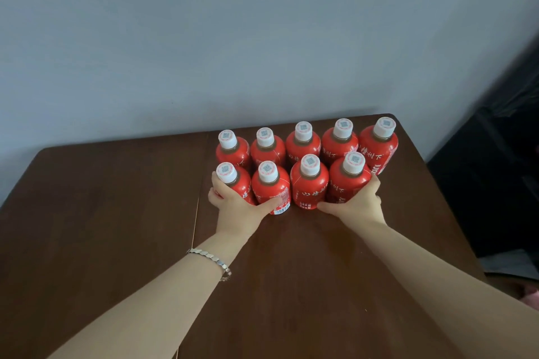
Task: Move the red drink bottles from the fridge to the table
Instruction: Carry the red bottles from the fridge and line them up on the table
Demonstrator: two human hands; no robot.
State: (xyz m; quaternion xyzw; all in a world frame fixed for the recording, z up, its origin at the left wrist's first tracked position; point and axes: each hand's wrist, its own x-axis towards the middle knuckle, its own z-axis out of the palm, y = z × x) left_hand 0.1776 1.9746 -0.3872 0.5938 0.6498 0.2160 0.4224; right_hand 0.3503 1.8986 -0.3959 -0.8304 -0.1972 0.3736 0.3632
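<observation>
Fingers of the left hand (pixel 236 207) curl round the nearest nine o'clock bottle (pixel 243 186); the right hand (pixel 360 202) grips the nearest three o'clock bottle (pixel 344 183).

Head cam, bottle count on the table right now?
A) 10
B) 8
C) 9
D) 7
C: nine red bottles stand on the table, five in the back row and four in the front, where the left hand and the right hand each grip an end bottle.
</observation>
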